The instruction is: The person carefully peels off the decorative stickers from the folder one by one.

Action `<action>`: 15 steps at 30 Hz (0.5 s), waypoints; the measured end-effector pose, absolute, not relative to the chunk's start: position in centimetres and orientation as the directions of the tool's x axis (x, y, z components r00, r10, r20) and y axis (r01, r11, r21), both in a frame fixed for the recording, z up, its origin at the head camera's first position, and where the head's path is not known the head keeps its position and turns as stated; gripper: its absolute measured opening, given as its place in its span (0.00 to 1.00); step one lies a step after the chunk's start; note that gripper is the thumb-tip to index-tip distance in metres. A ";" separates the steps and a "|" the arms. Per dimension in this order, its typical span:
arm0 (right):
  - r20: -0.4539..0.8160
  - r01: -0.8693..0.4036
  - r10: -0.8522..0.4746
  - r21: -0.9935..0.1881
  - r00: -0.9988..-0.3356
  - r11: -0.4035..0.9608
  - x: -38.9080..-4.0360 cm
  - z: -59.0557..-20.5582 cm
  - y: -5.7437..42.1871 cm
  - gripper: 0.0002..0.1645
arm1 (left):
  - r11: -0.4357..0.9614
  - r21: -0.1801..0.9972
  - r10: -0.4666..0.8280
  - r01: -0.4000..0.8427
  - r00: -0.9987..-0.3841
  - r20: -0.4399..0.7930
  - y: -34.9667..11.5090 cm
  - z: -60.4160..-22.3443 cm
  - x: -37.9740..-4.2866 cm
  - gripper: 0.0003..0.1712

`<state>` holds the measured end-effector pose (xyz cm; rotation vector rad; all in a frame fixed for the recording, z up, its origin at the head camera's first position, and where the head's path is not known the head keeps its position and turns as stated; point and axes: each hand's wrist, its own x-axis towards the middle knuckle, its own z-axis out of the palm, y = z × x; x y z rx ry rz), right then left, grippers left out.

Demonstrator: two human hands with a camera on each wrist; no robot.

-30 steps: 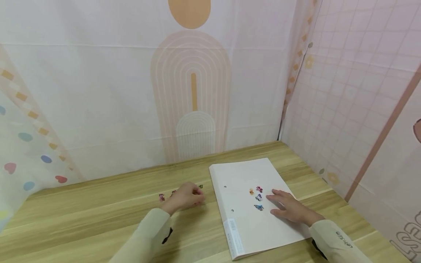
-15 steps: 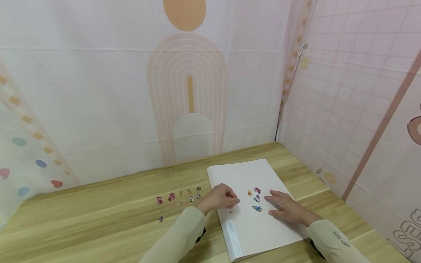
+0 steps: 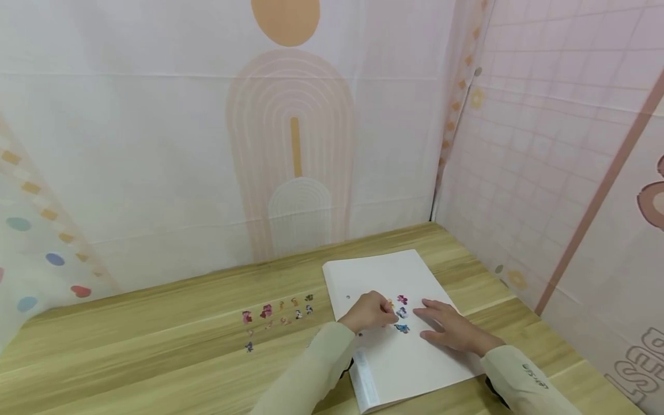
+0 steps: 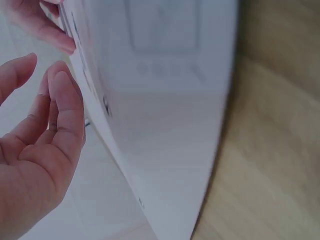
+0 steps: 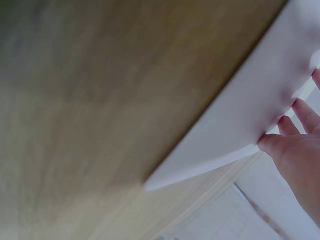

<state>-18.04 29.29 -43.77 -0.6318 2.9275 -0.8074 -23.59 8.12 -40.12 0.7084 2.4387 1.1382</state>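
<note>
A white folder with two round holes lies on the wooden table, its label strip along the left edge. Several small colourful sticker-like figures sit near its middle. My left hand is over the folder, right beside these figures, fingers bent and thumb opposed. In the left wrist view a narrow gap shows between the thumb and fingers; I cannot tell whether something small is held. My right hand rests with spread fingers on the folder's right part; in the right wrist view its fingertips meet the white surface.
More small figures lie in loose rows on the table left of the folder. A patterned cloth hangs behind the table, and another stands along the right side.
My left hand has moved right, from the figures on the table to those on the folder, uncovering the table rows. My right hand has stayed in place. The head view has shifted slightly.
</note>
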 end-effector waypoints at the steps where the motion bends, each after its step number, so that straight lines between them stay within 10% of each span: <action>1: 0.071 -0.377 -0.396 -0.494 -0.916 0.784 -18.1 -43.8 29.3 0.29 | 0.553 0.779 0.576 0.296 -0.812 -0.100 8.3 -40.2 -23.6 0.08; 15: 0.080 -0.375 -0.386 -0.483 -0.919 0.791 -18.1 -44.0 29.3 0.28 | 0.669 0.634 0.564 0.389 -0.821 -0.091 9.9 -41.6 -24.1 0.09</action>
